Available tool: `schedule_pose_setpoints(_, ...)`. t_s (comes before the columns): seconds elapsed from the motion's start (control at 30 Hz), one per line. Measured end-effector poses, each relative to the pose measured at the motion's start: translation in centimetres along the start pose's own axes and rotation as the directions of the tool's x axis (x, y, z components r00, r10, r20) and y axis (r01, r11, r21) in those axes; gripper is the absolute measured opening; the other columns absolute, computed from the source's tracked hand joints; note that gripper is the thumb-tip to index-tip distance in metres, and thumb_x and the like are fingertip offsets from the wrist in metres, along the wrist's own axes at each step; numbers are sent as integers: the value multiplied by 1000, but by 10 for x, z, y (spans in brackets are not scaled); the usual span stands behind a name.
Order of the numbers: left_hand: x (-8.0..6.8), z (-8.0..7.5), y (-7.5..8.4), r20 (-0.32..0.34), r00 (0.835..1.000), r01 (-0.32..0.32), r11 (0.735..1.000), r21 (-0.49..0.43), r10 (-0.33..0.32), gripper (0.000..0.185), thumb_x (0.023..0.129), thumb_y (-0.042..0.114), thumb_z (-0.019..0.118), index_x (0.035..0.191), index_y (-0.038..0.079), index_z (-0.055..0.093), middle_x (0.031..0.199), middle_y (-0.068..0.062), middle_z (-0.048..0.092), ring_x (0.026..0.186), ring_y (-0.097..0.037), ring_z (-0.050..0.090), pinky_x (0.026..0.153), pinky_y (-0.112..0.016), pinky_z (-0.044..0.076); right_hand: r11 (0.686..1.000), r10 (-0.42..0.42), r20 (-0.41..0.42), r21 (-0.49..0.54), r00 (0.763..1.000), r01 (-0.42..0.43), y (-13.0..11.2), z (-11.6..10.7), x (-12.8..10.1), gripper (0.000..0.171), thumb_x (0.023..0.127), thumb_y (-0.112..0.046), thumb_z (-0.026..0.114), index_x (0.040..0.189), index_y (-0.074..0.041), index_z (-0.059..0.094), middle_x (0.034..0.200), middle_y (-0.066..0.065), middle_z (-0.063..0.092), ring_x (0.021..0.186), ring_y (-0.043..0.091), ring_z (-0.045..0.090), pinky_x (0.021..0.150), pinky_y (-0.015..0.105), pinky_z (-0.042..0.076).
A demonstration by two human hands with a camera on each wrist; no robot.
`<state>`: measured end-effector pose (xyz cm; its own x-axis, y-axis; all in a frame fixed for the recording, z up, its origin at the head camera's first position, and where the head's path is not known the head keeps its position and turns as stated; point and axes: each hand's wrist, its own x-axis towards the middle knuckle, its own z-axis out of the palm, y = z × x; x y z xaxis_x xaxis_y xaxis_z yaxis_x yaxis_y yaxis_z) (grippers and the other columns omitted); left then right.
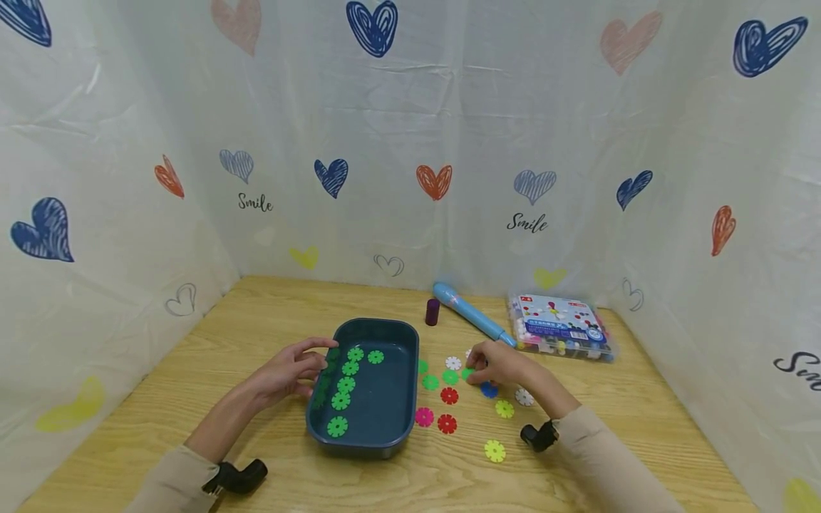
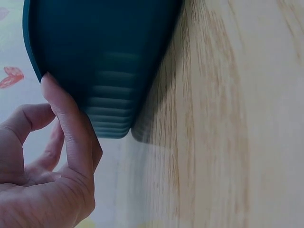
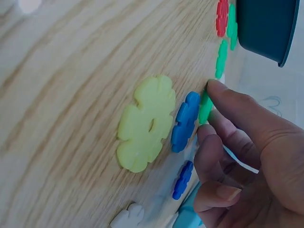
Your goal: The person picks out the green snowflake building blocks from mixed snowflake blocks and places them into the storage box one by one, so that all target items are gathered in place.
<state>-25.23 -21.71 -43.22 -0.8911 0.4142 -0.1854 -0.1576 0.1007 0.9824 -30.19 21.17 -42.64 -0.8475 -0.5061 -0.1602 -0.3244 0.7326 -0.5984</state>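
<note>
Right hand (image 1: pixel 503 363): fingertips pinch a green disc (image 3: pixel 205 107) by its edges, between the tray (image 1: pixel 385 406) and the table's (image 1: pixel 256 320) right edge. Raise vertically, clear of the neighbouring blue disc (image 3: pixel 185 122). Left hand (image 1: pixel 288 370): relaxed fingers touch the tray's outer wall; maintain light pressure against sliding.

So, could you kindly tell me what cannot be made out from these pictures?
Head view: the right hand covers part of the green disc at its fingertips, and part of a white disc.
Head view: the side of the tray hides part of another green disc.
Head view: fine print on the plastic box is too small to read.
Left wrist view: the top edge cuts off the tray.
</note>
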Motion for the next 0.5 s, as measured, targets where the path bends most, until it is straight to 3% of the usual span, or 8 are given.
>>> schedule_pose_setpoints(0.5, 0, -2, -3, 47, 998, -32, 999, -39, 34, 51, 102, 14, 49, 148, 5, 30, 88, 3, 58, 73, -8, 59, 58, -25, 54, 994, 91, -50, -50, 995, -93, -9, 2, 0, 19, 81, -17, 80, 90, -7, 66, 74, 3, 62, 59, 12, 55, 55, 26, 47)
